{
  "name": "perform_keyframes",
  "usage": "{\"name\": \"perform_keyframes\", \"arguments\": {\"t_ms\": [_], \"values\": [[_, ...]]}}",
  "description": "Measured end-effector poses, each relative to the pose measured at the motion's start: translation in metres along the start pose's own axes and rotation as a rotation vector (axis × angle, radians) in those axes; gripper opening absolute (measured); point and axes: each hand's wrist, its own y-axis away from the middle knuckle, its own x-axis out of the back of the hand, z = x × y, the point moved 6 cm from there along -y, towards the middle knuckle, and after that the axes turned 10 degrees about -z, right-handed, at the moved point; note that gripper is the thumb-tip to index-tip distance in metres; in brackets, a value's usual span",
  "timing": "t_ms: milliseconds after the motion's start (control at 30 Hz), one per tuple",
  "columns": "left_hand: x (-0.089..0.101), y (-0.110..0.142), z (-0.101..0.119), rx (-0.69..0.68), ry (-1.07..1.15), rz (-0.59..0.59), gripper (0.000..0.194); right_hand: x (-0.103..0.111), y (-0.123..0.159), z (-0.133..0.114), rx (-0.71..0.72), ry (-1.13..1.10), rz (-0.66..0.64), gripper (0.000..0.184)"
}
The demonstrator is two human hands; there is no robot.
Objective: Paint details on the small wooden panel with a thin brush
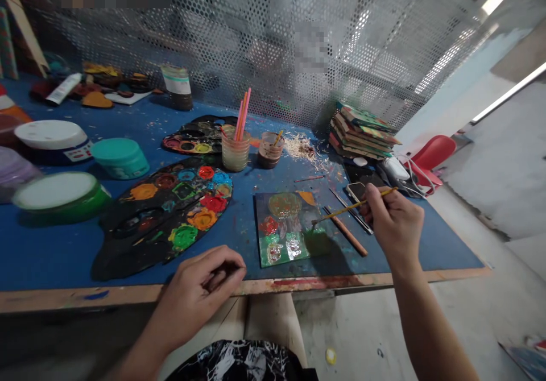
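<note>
My right hand (394, 222) pinches a thin paintbrush (354, 206) with a yellow handle. Its bristles reach the right side of a small square painting (285, 202), where they touch or hover just over dark green paint. Wet-looking red, white and green patches cover the panel, which lies flat near the table's front edge. My left hand (202, 284) rests at that edge, loosely curled, with nothing visible in it. Just beyond it lies a black paint palette (123, 250) with blobs of green, orange, red and blue; a dark brush (170, 217) lies across it.
Right of the painting lie a wooden-handled tool (347, 232) and thin tools. Behind stand a water cup (235, 152) with pink sticks, a brown cup (270, 152) and a second palette (191, 133). Paint tubs (119, 159) fill the left; stacked panels (362, 133) stand back right.
</note>
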Motion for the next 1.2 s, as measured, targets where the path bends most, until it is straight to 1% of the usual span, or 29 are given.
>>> {"name": "perform_keyframes", "arguments": {"t_ms": [67, 133, 233, 333, 467, 533, 667, 700, 800, 833, 900, 967, 1033, 1100, 1200], "values": [[0.000, 0.000, -0.001, -0.010, -0.002, -0.004, 0.017, 0.010, 0.000, 0.005, -0.010, 0.022, 0.063, 0.035], [0.001, 0.000, -0.001, -0.020, -0.009, -0.005, 0.017, 0.014, 0.002, 0.005, -0.016, 0.001, 0.091, 0.034], [0.002, 0.000, 0.002, -0.015, -0.006, 0.003, 0.017, 0.007, 0.004, 0.000, -0.024, -0.075, 0.028, 0.034], [0.003, 0.000, 0.007, 0.019, 0.029, 0.035, 0.018, -0.001, 0.004, -0.004, -0.019, -0.076, -0.033, 0.035], [0.003, 0.001, 0.009, 0.051, 0.053, 0.066, 0.018, 0.005, 0.001, -0.001, -0.013, -0.010, 0.020, 0.035], [0.002, 0.000, 0.008, 0.034, 0.038, 0.036, 0.018, 0.006, 0.000, -0.001, -0.005, -0.009, 0.023, 0.035], [0.001, -0.001, 0.003, -0.008, 0.006, -0.006, 0.017, -0.003, 0.002, -0.003, 0.031, 0.006, -0.014, 0.034], [0.001, 0.000, 0.002, -0.008, 0.005, -0.005, 0.017, -0.008, 0.003, -0.002, 0.040, 0.026, -0.047, 0.033], [0.001, 0.001, 0.004, 0.021, 0.019, 0.022, 0.018, -0.025, 0.007, 0.003, 0.059, 0.066, -0.207, 0.029], [0.001, 0.001, 0.005, 0.032, 0.023, 0.031, 0.019, -0.028, 0.010, 0.005, 0.060, 0.057, -0.234, 0.029], [0.001, 0.001, 0.006, 0.041, 0.024, 0.033, 0.020, -0.031, 0.014, 0.010, 0.048, 0.001, -0.221, 0.030], [0.000, 0.001, 0.007, 0.021, 0.014, 0.006, 0.019, -0.032, 0.019, 0.013, 0.034, -0.070, -0.201, 0.030], [0.000, 0.001, 0.005, 0.011, 0.001, 0.003, 0.018, -0.035, 0.022, 0.014, 0.032, -0.106, -0.226, 0.030], [0.001, 0.001, 0.003, 0.003, -0.012, 0.009, 0.016, -0.036, 0.023, 0.014, 0.036, -0.089, -0.247, 0.030], [0.000, 0.002, 0.001, -0.028, -0.024, -0.008, 0.015, -0.029, 0.023, 0.019, 0.018, -0.020, -0.181, 0.030]]}}
